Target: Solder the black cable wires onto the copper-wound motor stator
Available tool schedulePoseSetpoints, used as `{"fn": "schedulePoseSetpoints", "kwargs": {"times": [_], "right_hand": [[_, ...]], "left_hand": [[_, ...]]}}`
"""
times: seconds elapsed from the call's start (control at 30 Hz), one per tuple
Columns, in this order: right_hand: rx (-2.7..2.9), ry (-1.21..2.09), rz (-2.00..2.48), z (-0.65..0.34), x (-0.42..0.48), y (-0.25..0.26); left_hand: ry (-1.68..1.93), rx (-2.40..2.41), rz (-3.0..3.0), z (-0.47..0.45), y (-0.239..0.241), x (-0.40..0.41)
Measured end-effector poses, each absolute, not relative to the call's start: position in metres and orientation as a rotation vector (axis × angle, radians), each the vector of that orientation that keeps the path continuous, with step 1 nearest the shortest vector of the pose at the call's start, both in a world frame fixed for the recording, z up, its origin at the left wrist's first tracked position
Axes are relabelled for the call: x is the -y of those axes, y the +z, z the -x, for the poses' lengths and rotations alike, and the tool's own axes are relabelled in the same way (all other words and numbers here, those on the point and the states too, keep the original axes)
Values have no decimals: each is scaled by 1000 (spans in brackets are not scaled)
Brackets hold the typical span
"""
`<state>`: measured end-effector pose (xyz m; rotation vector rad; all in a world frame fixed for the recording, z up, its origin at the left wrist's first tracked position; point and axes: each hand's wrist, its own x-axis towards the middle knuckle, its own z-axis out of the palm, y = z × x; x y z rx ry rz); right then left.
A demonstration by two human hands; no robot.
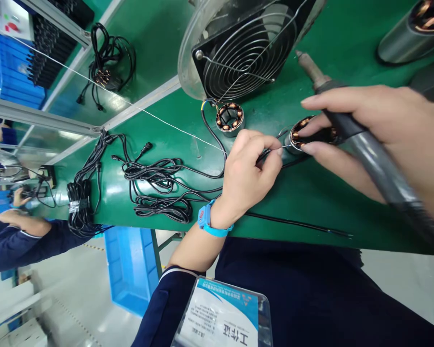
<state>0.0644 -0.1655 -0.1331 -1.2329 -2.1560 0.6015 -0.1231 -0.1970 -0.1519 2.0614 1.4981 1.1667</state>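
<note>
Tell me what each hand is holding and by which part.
The left hand pinches a thin wire near its end by the stator. The right hand grips a soldering iron by its dark handle, fingertips steadying the stator.

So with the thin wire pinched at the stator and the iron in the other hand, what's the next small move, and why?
Probably bring the soldering iron's metal tip down to the joint. The left hand pinches a thin solder wire against the round copper-wound stator, while the right hand steadies the stator with the tip pointing away.
</note>
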Motion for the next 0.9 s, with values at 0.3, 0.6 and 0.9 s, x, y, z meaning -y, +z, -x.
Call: {"fn": "schedulePoseSetpoints", "kwargs": {"times": [0.3, 0.6, 0.9], "right_hand": [[2094, 529, 1066, -55, 166, -155], [2119, 413, 1002, -53, 163, -158], [2111, 427, 989, -58, 162, -157]], "left_hand": [[1177, -1493, -2047, 125, -152, 196], [1190, -1502, -2143, 119, -153, 194], [910, -1437, -1592, 135, -146, 194]]}}
